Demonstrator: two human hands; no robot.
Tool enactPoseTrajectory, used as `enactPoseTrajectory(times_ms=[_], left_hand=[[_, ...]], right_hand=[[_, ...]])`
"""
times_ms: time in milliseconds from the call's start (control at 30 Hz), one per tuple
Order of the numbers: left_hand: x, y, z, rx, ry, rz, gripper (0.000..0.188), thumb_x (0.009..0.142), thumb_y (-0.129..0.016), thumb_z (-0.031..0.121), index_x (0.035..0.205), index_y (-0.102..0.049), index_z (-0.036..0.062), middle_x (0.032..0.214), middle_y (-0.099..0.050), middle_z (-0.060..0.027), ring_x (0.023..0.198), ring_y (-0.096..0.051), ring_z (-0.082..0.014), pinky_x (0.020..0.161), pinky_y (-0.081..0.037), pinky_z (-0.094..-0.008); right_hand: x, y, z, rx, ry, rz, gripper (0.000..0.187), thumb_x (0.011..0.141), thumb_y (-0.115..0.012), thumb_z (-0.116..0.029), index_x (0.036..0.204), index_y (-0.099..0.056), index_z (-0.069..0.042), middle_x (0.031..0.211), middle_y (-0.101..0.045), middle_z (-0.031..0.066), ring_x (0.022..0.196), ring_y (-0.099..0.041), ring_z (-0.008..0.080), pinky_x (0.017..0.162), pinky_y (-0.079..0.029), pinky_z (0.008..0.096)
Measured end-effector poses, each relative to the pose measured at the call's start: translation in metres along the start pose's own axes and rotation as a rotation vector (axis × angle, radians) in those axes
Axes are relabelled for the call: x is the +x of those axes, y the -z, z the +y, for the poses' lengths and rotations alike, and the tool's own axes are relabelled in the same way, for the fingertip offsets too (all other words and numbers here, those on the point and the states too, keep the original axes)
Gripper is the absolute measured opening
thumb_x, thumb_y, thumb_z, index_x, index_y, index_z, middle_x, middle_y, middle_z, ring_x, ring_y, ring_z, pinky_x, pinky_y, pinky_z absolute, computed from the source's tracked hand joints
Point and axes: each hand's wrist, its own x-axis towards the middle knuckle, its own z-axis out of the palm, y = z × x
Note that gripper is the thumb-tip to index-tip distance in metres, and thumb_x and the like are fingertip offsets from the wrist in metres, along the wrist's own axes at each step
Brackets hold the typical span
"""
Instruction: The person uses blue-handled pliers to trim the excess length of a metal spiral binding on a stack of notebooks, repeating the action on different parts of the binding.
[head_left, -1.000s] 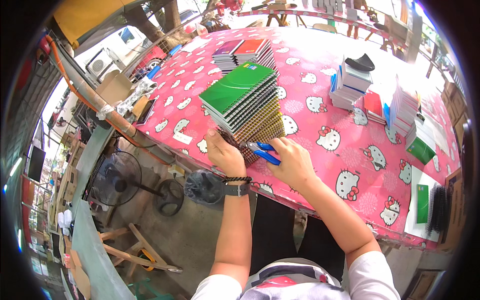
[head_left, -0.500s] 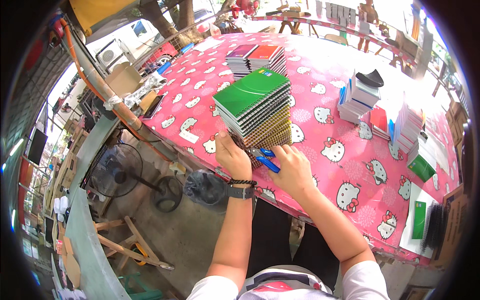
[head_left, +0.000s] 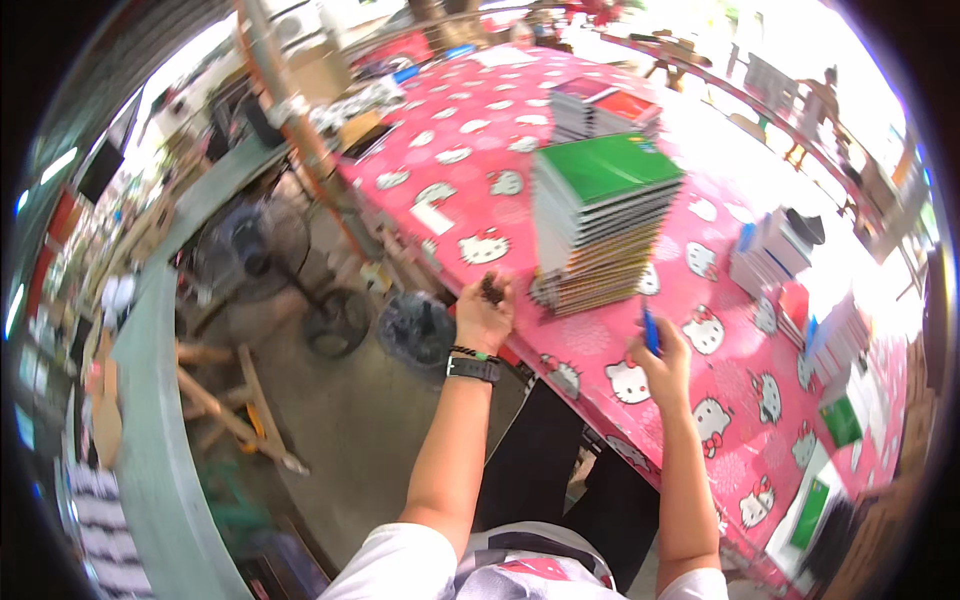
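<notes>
A tall stack of spiral-bound notebooks with a green cover (head_left: pixel 608 168) on top stands on the pink table. Near the table's edge, just left of the stack, my left hand (head_left: pixel 484 322) is cupped palm up, with a small clump of dark bits (head_left: pixel 491 290) in its curled fingers; what exactly they are is too small to tell. To the right of the stack, my right hand (head_left: pixel 664 368) is closed around blue-handled pliers (head_left: pixel 652 332), their jaws pointing away from me and blurred. Neither hand touches the stack.
Behind the tall stack are shorter red and purple notebook stacks (head_left: pixel 575 118). More books (head_left: pixel 765 250) stand at the right, with a green notebook (head_left: pixel 808 515) near the right edge. Left of the table are a standing fan (head_left: pixel 250 245) and a black bag (head_left: pixel 415 328) on the floor.
Both hands have come away from the stack. My left hand has turned palm up with dark bits in it; my right hand has drawn the pliers off to the right. The view has swung left.
</notes>
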Motion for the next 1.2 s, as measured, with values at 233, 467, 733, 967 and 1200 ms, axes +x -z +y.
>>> enactPoseTrajectory(times_ms=[233,467,733,967,1200], left_hand=[[-0.032,0.018,0.091,-0.013,-0.683,0.118,0.016,0.089,-0.047,0.014,0.096,-0.057,0.0039,0.09,-0.06,-0.0044,0.073,-0.059,-0.0146,0.06,-0.049,-0.0239],[0.027,0.15,0.196,1.716,-0.381,1.237,0.064,0.088,-0.043,0.05,0.124,-0.051,-0.0018,0.125,-0.052,-0.0241,0.12,-0.045,-0.0397,0.103,-0.033,-0.0429],[-0.053,0.149,0.043,1.085,-0.659,0.364,0.021,0.089,-0.059,0.013,0.105,-0.062,0.0003,0.097,-0.063,-0.005,0.091,-0.058,-0.0147,0.085,-0.045,-0.0282],[-0.038,-0.044,-0.05,1.207,-1.059,-0.139,0.027,0.097,-0.043,0.023,0.104,-0.053,-0.001,0.094,-0.055,-0.0088,0.087,-0.051,-0.0177,0.08,-0.041,-0.0304],[-0.023,-0.068,-0.075,1.168,-1.136,-0.101,0.028,0.096,-0.046,0.028,0.086,-0.046,0.0024,0.075,-0.048,-0.0037,0.064,-0.042,-0.0133,0.059,-0.038,-0.0299]], right_hand=[[-0.015,0.005,0.022,0.134,-0.061,0.039,0.031,0.076,-0.068,-0.011,0.104,-0.058,-0.001,0.082,-0.053,-0.0011,0.071,-0.052,0.0072,0.066,-0.042,0.0212],[-0.017,-0.011,0.007,0.058,-0.06,0.043,0.027,0.076,-0.066,-0.008,0.101,-0.058,-0.003,0.082,-0.05,-0.0012,0.072,-0.046,0.0056,0.064,-0.039,0.0205],[-0.009,-0.009,0.019,-0.239,0.121,0.045,0.034,0.07,-0.068,-0.008,0.102,-0.059,0.0,0.076,-0.059,0.0076,0.068,-0.055,0.0134,0.065,-0.046,0.0282],[0.001,-0.049,-0.05,-0.437,0.318,0.055,0.039,0.066,-0.069,-0.011,0.103,-0.06,-0.003,0.086,-0.062,0.0124,0.078,-0.06,0.0275,0.072,-0.049,0.0355],[-0.002,-0.045,-0.041,-0.6,0.411,0.069,0.05,0.063,-0.069,-0.014,0.11,-0.056,-0.006,0.098,-0.059,0.0117,0.096,-0.055,0.0307,0.079,-0.044,0.0426]])
